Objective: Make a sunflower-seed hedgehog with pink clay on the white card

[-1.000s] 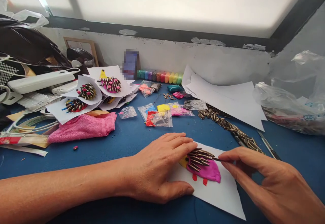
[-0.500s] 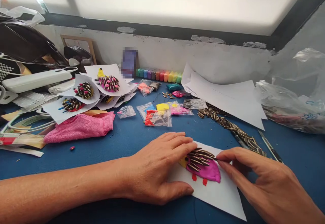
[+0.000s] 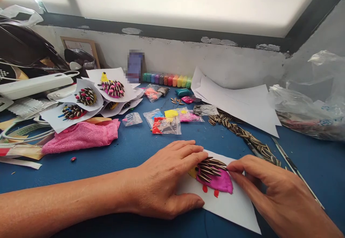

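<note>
My left hand lies flat with thumb and fingers apart, holding nothing and pressing the left side of a white paper sheet. On that sheet is a flattened hedgehog shape in magenta modelling clay, with a yellow head partly hidden by my left fingers and two red feet. Striped sunflower seeds stick out of its upper left part like spines. Thumb and forefinger of my right hand pinch a sunflower seed at the clay's upper right edge; the fingertips mostly cover it.
A row of loose sunflower seeds runs behind my right hand, beside a craft knife. Clay packets lie mid-table. At left are finished seed hedgehogs on paper and a pink cloth. Blank sheets rest at back right.
The view has shifted slightly, bringing more of the craft knife into sight. Both hands keep nearly the same places on the sheet and the clay.
</note>
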### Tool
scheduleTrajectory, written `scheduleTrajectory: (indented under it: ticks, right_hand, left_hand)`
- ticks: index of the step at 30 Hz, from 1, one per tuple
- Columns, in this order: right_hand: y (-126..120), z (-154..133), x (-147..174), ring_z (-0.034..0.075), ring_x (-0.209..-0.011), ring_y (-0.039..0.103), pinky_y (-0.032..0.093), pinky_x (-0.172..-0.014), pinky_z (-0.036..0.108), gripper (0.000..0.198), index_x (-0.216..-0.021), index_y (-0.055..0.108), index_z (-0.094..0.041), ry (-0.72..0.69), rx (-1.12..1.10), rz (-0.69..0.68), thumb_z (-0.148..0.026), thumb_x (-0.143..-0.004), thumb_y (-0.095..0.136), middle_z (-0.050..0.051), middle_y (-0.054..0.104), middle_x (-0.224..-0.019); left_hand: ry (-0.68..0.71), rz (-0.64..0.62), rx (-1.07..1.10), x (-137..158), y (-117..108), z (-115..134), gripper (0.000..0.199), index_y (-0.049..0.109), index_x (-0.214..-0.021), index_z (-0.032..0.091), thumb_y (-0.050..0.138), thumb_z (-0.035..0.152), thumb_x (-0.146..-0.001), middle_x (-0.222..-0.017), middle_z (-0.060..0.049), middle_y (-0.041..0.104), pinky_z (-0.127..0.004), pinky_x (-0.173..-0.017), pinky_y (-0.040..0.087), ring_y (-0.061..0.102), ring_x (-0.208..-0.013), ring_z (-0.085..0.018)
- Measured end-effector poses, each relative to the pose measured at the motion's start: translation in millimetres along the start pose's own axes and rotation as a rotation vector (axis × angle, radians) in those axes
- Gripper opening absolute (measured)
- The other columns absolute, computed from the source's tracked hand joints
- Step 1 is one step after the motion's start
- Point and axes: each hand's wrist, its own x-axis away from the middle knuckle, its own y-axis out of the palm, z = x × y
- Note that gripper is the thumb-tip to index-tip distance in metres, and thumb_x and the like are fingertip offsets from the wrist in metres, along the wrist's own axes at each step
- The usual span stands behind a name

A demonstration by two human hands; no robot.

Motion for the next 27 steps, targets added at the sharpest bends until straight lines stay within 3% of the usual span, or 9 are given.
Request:
scheduleTrajectory:
  ticks: [8, 11, 15, 18, 22, 27]
  right_hand:
    - [-7.7, 0.4, -6.2, 0.012, -0.062, 0.066, 0.050, -0.053, 0.021, 0.025, -0.088, 0.073, -0.028, -0.102, -0.106, -0.154, -0.039, -0.097, 0.052, -0.001, 0.071, -0.076]
    - [-11.0, 2.2, -7.2, 0.010, -0.064, 0.067, 0.051, -0.054, 0.019, 0.024, -0.091, 0.074, -0.029, -0.121, -0.105, -0.135, -0.040, -0.096, 0.053, -0.003, 0.072, -0.079]
    - [-16.3, 8.6, -8.4, 0.012, -0.062, 0.068, 0.052, -0.051, 0.022, 0.029, -0.100, 0.074, -0.029, -0.076, -0.014, -0.006, -0.048, -0.094, 0.054, -0.002, 0.074, -0.083]
    - [-15.7, 10.7, -9.5, 0.016, -0.078, 0.073, 0.058, -0.064, 0.025, 0.029, -0.103, 0.074, -0.028, -0.079, 0.027, 0.063, -0.047, -0.094, 0.053, 0.000, 0.076, -0.096]
    - [-6.7, 4.7, -10.5, 0.021, -0.103, 0.072, 0.061, -0.084, 0.033, 0.030, -0.107, 0.075, -0.027, -0.181, -0.029, 0.032, -0.038, -0.097, 0.050, 0.004, 0.075, -0.112]
    - [1.9, -3.3, -11.0, 0.023, -0.112, 0.069, 0.060, -0.093, 0.041, 0.032, -0.113, 0.075, -0.025, -0.261, -0.013, -0.021, -0.035, -0.097, 0.049, 0.006, 0.075, -0.119]
  left_hand:
    - [0.002, -0.015, -0.017, -0.1, -0.7, 1.1, 0.073, 0.044, -0.146, 0.012, 0.071, 0.041, -0.084, -0.151, -0.015, 0.048, -0.049, -0.122, 0.028, 0.036, -0.145, -0.032]
    - [0.001, -0.014, -0.019, -0.1, -0.8, 0.7, 0.073, 0.043, -0.146, 0.012, 0.071, 0.041, -0.084, -0.151, -0.015, 0.048, -0.049, -0.122, 0.029, 0.036, -0.146, -0.032]
    - [0.008, -0.018, -0.016, -1.3, -1.6, 0.5, 0.074, 0.042, -0.147, 0.014, 0.070, 0.043, -0.084, -0.151, -0.016, 0.048, -0.051, -0.121, 0.029, 0.036, -0.146, -0.033]
    - [0.007, -0.015, -0.019, -1.6, -1.4, 0.5, 0.075, 0.042, -0.147, 0.014, 0.070, 0.043, -0.084, -0.151, -0.016, 0.047, -0.051, -0.121, 0.029, 0.037, -0.145, -0.034]
    - [0.007, -0.005, -0.013, -1.0, -0.5, 0.3, 0.074, 0.043, -0.147, 0.015, 0.071, 0.041, -0.083, -0.151, -0.017, 0.048, -0.053, -0.120, 0.029, 0.037, -0.145, -0.035]
    - [0.033, -0.011, -0.018, -2.0, -0.9, 0.6, 0.079, 0.038, -0.151, 0.013, 0.070, 0.039, -0.084, -0.161, -0.018, 0.029, -0.051, -0.121, 0.029, 0.032, -0.148, -0.033]
